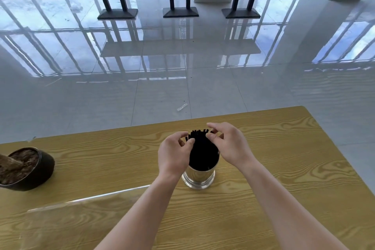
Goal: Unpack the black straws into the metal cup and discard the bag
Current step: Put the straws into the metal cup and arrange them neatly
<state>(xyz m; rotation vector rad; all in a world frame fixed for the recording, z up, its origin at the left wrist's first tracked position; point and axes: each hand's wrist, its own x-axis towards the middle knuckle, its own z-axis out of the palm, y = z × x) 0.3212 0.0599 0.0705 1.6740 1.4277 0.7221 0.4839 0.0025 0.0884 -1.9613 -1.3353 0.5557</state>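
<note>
Straws (202, 149): we count one black bundle standing upright in the cup, its upper part fanned out above the rim and the tips uneven in height.
Cup (199, 177): polished metal and cylindrical with a flared foot. It stands on the bench near the middle, and its near left side is partly covered by the left wrist.
Left hand (172, 155): it is at the left of the bundle. We note a narrow grip, the thumb against the straw tips and the forefinger curled over them.
Right hand (230, 144): it is at the right of the bundle. The grip is likewise narrow, the fingers arched over the far tips and the thumb pressed to the near ones.
Bag (85, 215): clear plastic, lying flat on the bench to the near left, under the left forearm and well apart from the cup. We can read no print on it.
Bench (284, 168): yellow wood-grain top that carries the cup, bag and pot.
Pot (35, 170): dark, round and tilted, at the left edge of the bench, filled with brown soil and a woody stem.
Floor (162, 71): glossy pale tiles reflecting the windows.
Scrap (182, 107): a small clear wrapper piece that we log on the floor beyond the bench.
</note>
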